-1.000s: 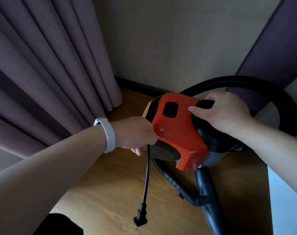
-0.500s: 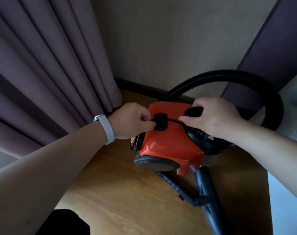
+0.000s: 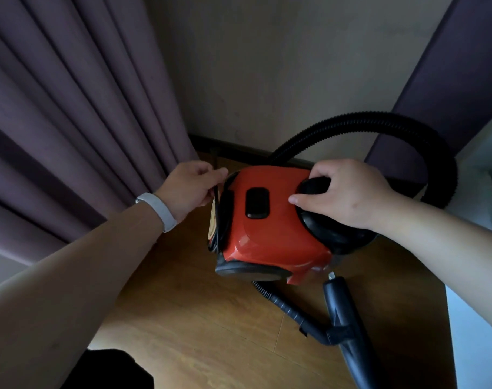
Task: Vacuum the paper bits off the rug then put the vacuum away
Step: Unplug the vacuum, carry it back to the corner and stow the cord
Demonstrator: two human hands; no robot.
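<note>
While held, vac points hose-end right.

Your right hand covers most of the handle on the vacuum. The cord is hidden where it passes through your left hand. The far hose loop ends behind the vacuum and behind your right forearm. The wand runs off the near edge. The label is unreadable.

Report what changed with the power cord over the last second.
The left hand swung the dangling cord up over the red vacuum and now pinches it at the body's left end; the plug is out of sight. The right hand kept gripping the black handle.
</note>
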